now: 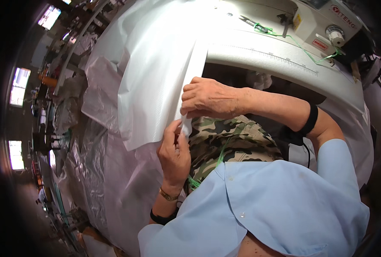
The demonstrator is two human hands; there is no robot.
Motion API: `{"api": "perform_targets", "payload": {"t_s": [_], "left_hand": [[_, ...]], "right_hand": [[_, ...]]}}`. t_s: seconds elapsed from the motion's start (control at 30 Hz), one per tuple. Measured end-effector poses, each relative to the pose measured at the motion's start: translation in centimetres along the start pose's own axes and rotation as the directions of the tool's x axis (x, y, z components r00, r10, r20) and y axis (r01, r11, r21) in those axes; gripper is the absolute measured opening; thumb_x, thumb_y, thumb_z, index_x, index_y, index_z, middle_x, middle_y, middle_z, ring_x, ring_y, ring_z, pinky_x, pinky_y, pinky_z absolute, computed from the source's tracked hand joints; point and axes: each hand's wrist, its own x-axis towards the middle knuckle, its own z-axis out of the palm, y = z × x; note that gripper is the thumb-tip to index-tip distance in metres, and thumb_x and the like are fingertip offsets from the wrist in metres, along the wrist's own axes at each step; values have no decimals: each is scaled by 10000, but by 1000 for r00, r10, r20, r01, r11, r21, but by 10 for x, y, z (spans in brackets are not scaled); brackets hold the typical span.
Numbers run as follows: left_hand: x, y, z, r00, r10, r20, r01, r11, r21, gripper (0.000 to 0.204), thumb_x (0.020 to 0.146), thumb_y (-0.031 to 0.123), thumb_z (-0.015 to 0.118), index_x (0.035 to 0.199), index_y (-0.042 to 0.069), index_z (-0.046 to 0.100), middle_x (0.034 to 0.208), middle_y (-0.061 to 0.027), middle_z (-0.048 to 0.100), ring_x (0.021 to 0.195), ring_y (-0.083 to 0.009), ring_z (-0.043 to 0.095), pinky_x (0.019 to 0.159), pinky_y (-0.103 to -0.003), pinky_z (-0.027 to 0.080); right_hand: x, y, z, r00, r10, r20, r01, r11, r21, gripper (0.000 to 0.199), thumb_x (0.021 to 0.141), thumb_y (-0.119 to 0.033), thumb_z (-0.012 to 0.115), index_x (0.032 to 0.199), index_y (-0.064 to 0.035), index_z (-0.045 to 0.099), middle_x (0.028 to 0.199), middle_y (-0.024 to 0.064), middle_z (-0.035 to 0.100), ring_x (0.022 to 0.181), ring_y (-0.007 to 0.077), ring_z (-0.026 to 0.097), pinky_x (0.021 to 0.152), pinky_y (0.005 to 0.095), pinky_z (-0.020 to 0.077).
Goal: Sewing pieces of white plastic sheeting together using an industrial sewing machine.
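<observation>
A large sheet of white woven plastic fabric (156, 81) spreads over the left end of the sewing table and hangs down toward my lap. Along its right side runs a narrow folded edge. My right hand (210, 97) grips that edge from the right, its fingers curled over the fold. Just below, my left hand (174, 150) pinches the fabric's lower corner between thumb and forefinger. Both hands are close together, almost touching. The fingertips of my right hand are partly hidden behind the fold.
A white sewing machine (327, 25) stands at the far right. Near it, thread snips (255, 24) lie on the white tabletop (242, 53), which bears a printed ruler, with green cord (302, 48) trailing beside them. Crumpled clear plastic sheeting (94, 171) is heaped at the left.
</observation>
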Motion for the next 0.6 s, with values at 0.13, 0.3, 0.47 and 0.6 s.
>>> {"api": "perform_targets", "payload": {"t_s": [0.13,0.3,0.47,0.6], "left_hand": [[9,6,-4,931,346,-116,-326,932,161,304,921,-44,532,1221,-25,578,966,-84,644,719,-140,586,647,-294,495],[17,10,-12,934,355,51,-345,850,398,241,903,-30,589,1139,-38,636,969,-63,663,675,-75,528,624,-241,454],[36,9,-20,994,-59,94,89,930,-358,190,889,15,637,1046,-85,675,813,-20,673,718,-41,539,639,-213,447],[35,-8,-24,979,-140,151,188,906,-380,207,892,28,641,1068,-75,677,818,14,644,708,-20,513,620,-182,419]], "right_hand": [[13,5,-20,999,35,24,-36,999,22,207,922,-286,617,828,-104,637,783,6,574,811,177,535,783,340,394],[15,23,-28,1000,6,-6,-7,997,-77,301,862,-352,675,716,-108,577,728,7,548,783,181,534,766,340,394],[14,44,-37,997,-12,-71,9,999,-38,426,777,-421,739,664,-102,481,681,26,485,731,211,525,697,347,403],[9,71,-42,999,19,-36,-24,991,-135,437,773,-450,732,676,-98,494,688,21,494,724,213,533,689,345,415]]}}
